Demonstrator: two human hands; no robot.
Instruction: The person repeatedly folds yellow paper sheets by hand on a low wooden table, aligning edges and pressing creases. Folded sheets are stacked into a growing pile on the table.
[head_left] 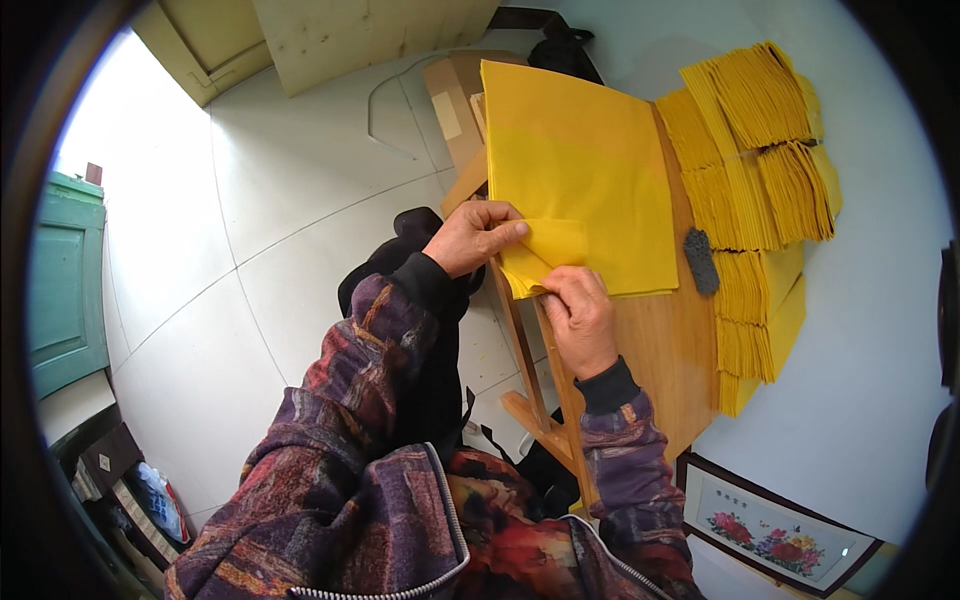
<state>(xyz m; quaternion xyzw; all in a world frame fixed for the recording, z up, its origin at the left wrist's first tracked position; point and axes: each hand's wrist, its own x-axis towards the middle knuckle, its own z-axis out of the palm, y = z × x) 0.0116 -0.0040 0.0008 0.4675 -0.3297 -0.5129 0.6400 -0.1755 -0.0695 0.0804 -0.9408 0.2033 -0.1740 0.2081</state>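
Observation:
A stack of large yellow sheets, seemingly paper [590,150], lies on a wooden table [640,370]. Its near left corner is turned up into a folded flap [558,240]. My left hand [475,237] pinches this flap at the stack's left edge, thumb on top. Beside it, my right hand [580,315] is closed on the near edge of the sheets, the fingertips pressed together at the corner. Several layers fan slightly apart between the two hands. How many sheets each hand grips is hidden.
Folded yellow bundles [750,180] are piled along the table's right side by the wall. A dark grey fuzzy object [701,262] lies between them and the stack. A cardboard box [455,105] stands beyond the table's left edge. A framed flower picture [775,530] is at lower right.

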